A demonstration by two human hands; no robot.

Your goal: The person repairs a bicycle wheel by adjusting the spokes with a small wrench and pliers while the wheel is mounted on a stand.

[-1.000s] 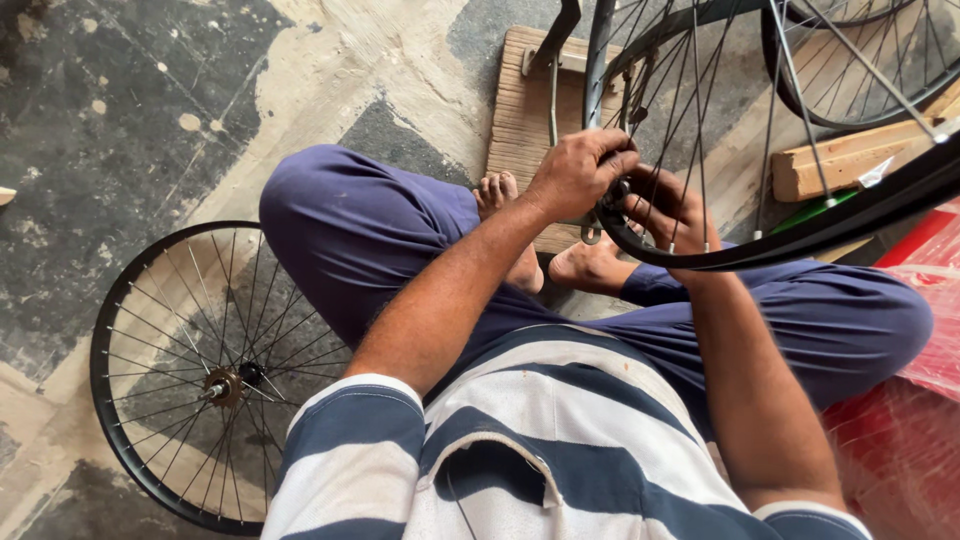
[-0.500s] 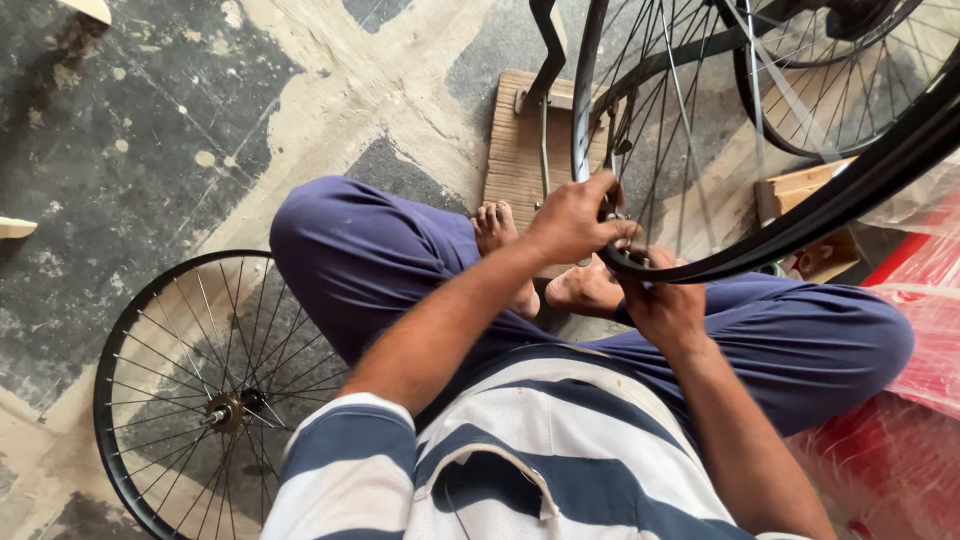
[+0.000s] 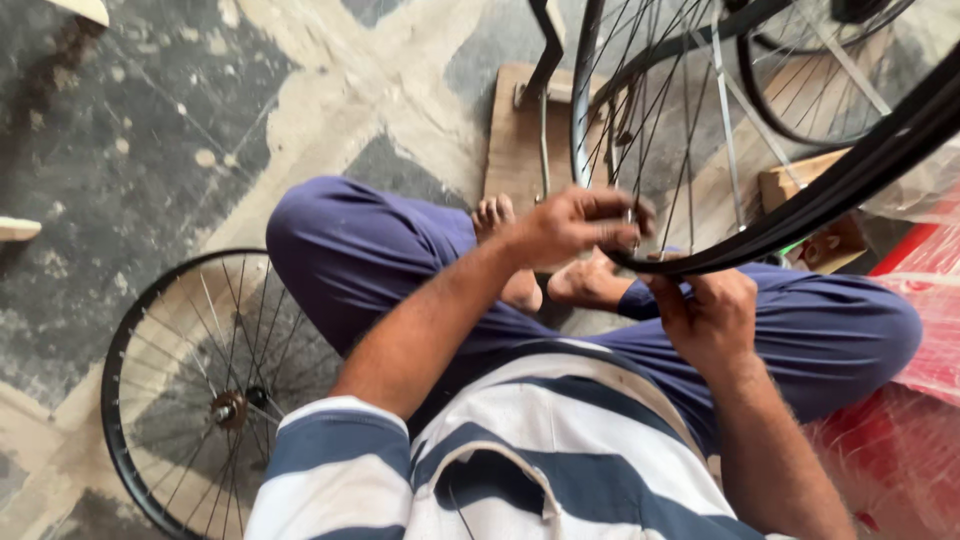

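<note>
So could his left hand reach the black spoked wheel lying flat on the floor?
Probably yes: the left hand grips the black rubber tyre, but the black spoked wheel lies beside the left knee with nothing between.

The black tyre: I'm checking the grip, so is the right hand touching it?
Touching. The head view shows the right hand with its fingers curled up against the underside of the black tyre, with no gap between them.
</note>
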